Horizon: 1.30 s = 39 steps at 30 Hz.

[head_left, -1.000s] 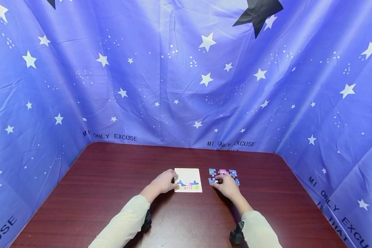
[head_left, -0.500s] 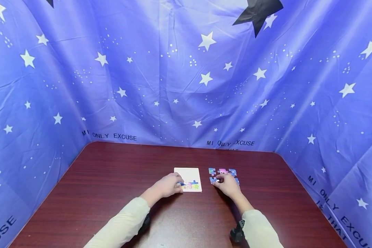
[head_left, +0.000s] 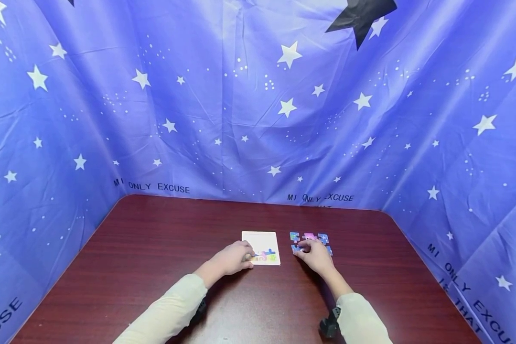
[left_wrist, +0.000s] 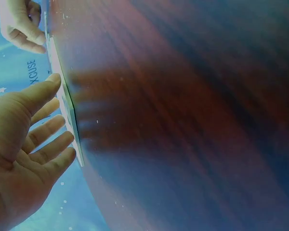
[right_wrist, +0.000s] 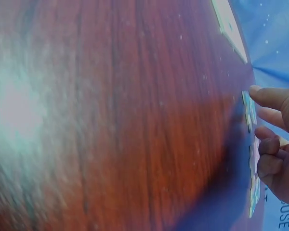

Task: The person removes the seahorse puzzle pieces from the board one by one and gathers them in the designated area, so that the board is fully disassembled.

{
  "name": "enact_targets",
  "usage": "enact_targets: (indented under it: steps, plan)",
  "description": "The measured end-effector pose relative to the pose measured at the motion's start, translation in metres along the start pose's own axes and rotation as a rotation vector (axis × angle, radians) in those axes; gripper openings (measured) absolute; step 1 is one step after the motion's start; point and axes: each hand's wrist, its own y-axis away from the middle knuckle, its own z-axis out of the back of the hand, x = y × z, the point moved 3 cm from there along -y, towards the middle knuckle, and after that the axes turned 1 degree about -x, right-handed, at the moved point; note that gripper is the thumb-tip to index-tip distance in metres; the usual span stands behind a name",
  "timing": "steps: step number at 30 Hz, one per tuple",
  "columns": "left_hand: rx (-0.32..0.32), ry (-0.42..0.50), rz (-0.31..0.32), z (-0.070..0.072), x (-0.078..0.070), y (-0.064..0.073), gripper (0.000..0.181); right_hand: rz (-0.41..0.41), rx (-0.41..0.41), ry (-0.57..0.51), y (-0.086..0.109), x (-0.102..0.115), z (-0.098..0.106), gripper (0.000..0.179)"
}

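Note:
A white square puzzle tray (head_left: 259,239) lies flat on the table, with joined picture pieces (head_left: 268,257) along its near side. My left hand (head_left: 231,258) rests over the tray's left near corner, covering part of the picture. In the left wrist view its thumb and spread fingers (left_wrist: 53,127) are nearly straight at the tray edge (left_wrist: 67,103). To the right, my right hand (head_left: 318,257) pinches the near-left blue puzzle piece (head_left: 295,250) between thumb and index finger, low at the table. The right wrist view shows its other fingers (right_wrist: 269,163) curled.
Other loose puzzle pieces (head_left: 323,237), blue and pink, lie in two rows around my right hand, partly hidden by it. The dark red wooden table (head_left: 163,229) meets a blue star-printed curtain (head_left: 223,119) at its back and sides.
My left hand has slid right, farther over the tray, and covers more of its picture pieces. The puzzle piece at my right fingertips has shifted slightly right.

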Motion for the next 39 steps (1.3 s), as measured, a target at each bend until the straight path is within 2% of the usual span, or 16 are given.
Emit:
enact_targets:
  steps: [4, 12, 24, 31, 39]
  plan:
    - [-0.01, -0.007, -0.007, 0.001, -0.001, 0.0, 0.021, 0.013, 0.011, -0.049, 0.002, 0.009, -0.004, 0.027]
    - [-0.012, -0.006, -0.008, 0.002, -0.004, 0.002, 0.011, 0.07, 0.083, -0.183, 0.006, 0.027, -0.016, 0.021]
    - [-0.022, -0.032, -0.019, 0.002, -0.007, 0.002, 0.009, 0.146, 0.214, -0.219, 0.008, 0.038, -0.029, 0.025]
    - [-0.03, -0.015, -0.019, 0.004, -0.009, 0.002, 0.01, 0.168, 0.233, -0.173, 0.008, 0.044, -0.033, 0.03]
    - [-0.043, -0.026, -0.022, 0.005, -0.009, 0.003, 0.01, 0.17, 0.252, -0.193, 0.008, 0.048, -0.033, 0.032]
